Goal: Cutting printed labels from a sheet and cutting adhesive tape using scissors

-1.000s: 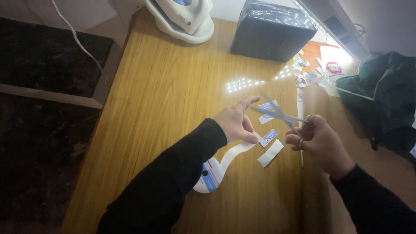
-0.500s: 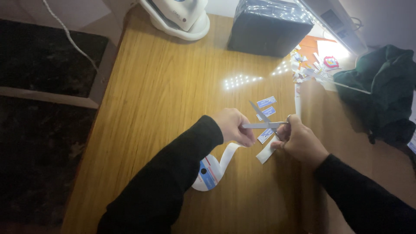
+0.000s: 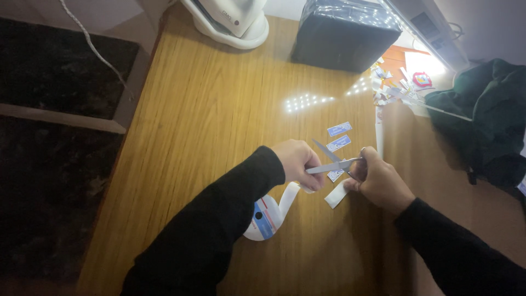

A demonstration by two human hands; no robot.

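Right hand (image 3: 378, 181) grips steel scissors (image 3: 331, 163), blades parted; left hand (image 3: 298, 161) pinches glossy white label tape (image 3: 274, 211) at eight o'clock on bare woodgrain table (image 3: 219, 120).

A wooden table (image 3: 208, 126) is filling most of the view, its grain running lengthwise and small dots of light glinting on it near the far end. A dark, speckled floor (image 3: 49, 181) is showing along the left (a pale ledge (image 3: 66, 118) is crossing it), and a white cord (image 3: 96, 49) is trailing down there. Bright light is glaring at the far right corner, beside a strip lamp (image 3: 433, 30) and a pale wall (image 3: 487, 27).
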